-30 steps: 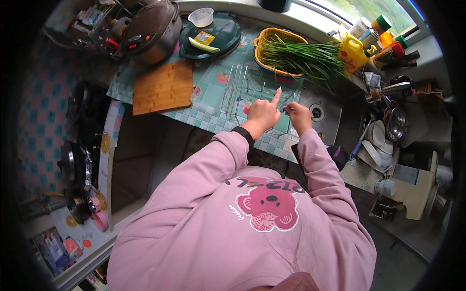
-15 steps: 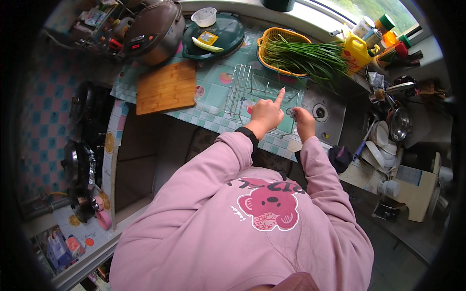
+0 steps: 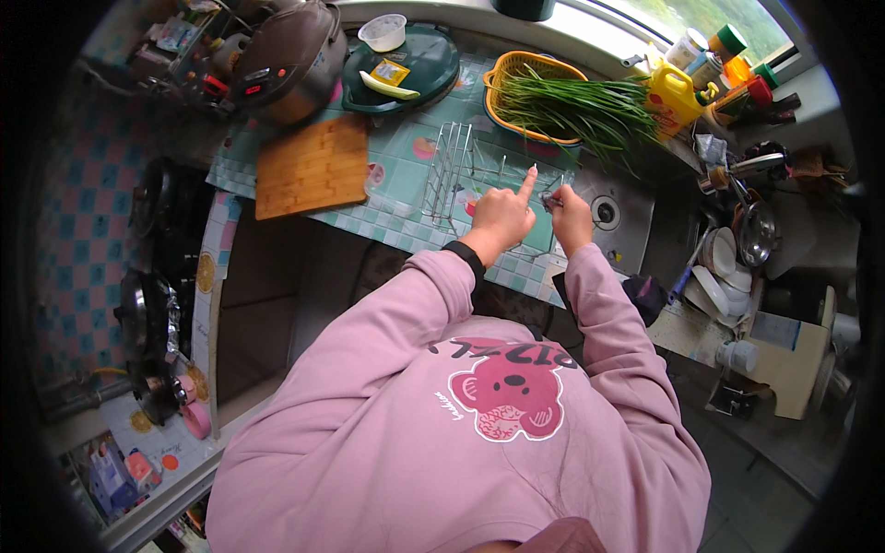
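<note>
A silver wire rack (image 3: 447,170) lies on the teal patterned counter, its thin rods running under my hands. My left hand (image 3: 502,217) is over its near side, index finger stretched forward and the other fingers curled down around a wire; their tips are hidden. Close by on the right, my right hand (image 3: 575,221) pinches a small dark grey piece (image 3: 552,202) between thumb and fingers, at the rack's right end. Its kind is too small to tell.
Behind the rack stands a yellow basket (image 3: 489,97) of long green stalks (image 3: 572,101). A wooden cutting board (image 3: 312,168) lies left, near a rice cooker (image 3: 288,64) and a green lid (image 3: 429,64). Right are a steel sink (image 3: 631,221), a yellow jug (image 3: 673,100) and stacked bowls (image 3: 719,249).
My right hand has shifted slightly up and left, turning its fingers with the small grey piece. My left hand stays nearly where it was on the rack.
</note>
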The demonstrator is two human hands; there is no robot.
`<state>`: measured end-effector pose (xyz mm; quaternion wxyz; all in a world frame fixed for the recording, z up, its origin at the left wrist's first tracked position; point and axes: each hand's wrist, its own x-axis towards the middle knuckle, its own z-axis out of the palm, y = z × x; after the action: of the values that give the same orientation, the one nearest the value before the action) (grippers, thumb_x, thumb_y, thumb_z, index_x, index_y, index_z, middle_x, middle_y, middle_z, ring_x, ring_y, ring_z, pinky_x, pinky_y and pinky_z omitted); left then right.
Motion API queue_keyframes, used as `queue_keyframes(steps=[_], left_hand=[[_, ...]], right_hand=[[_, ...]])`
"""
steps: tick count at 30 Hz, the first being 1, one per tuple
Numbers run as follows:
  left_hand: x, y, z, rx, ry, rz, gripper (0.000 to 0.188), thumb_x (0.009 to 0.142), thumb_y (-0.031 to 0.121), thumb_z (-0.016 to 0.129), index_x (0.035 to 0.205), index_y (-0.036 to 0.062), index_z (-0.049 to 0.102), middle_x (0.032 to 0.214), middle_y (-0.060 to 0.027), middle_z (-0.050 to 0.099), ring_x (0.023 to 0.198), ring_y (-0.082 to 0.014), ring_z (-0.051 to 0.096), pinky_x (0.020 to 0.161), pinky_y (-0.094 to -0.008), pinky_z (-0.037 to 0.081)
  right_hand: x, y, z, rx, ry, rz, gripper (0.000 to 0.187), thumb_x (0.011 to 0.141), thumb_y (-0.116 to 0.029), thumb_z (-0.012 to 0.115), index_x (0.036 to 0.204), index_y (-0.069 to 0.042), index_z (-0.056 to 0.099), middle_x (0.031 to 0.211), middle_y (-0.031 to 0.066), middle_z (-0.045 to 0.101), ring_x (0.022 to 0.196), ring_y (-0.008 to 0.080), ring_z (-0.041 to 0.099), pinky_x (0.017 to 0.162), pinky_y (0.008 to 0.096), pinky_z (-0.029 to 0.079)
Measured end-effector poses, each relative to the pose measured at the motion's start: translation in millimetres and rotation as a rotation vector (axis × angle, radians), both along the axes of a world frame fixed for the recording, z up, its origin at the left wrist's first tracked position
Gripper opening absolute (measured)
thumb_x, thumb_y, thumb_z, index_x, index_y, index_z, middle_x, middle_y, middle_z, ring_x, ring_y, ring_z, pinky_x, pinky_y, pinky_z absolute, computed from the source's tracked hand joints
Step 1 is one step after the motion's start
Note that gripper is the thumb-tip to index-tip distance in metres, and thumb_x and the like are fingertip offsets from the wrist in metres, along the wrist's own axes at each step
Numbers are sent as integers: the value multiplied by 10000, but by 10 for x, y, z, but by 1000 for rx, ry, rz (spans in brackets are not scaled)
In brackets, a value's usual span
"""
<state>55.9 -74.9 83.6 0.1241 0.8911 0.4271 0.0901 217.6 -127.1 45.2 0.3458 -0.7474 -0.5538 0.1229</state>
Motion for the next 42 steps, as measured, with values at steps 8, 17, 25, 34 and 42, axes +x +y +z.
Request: queue_keyframes(steps=[8, 17, 25, 34, 42], left_hand=[[0, -9, -35, 9, -31, -10, 738, 811, 296, 595, 1498, 167, 357, 761, -135, 673, 704, -333, 649, 650, -431, 552], [-20, 19, 20, -21, -42, 0, 756, 793, 295, 612, 1499, 201, 357, 728, -123, 660, 671, -322, 656, 603, -439, 548], [-314, 169, 159, -112, -19, -271, 766, 764, 245, 648, 1477, 327, 380, 772, -88, 669, 699, -318, 655, 643, -439, 542], [-479, 166, 96, 19, -37, -404, 784, 719, 108, 634, 1440, 348, 438, 799, -32, 645, 757, -303, 597, 671, -401, 531], [-474, 150, 105, 34, -28, -378, 755, 729, 110, 612, 1427, 351, 458, 791, -21, 641, 731, -291, 601, 665, -398, 533]], right_hand=[[286, 594, -202, -58, 447, -283, 134, 806, -107, 737, 871, -27, 651, 768, 120, 699, 675, 189, 664, 622, 332, 508], [350, 419, -53, -139, 697, -80, 121, 840, -64, 724, 918, -25, 640, 739, 45, 661, 659, 90, 601, 563, 255, 475], [183, -91, -12, -170, 889, -80, 180, 862, -39, 694, 1009, -28, 590, 802, 50, 655, 696, 100, 622, 586, 238, 489], [-32, -176, -87, -316, 981, -296, 155, 823, -79, 685, 922, -31, 576, 774, 47, 624, 604, 127, 573, 471, 294, 429], [256, -23, 79, -646, 1407, -310, 53, 850, -149, 686, 854, -114, 646, 735, 15, 669, 541, 88, 537, 483, 246, 387]])
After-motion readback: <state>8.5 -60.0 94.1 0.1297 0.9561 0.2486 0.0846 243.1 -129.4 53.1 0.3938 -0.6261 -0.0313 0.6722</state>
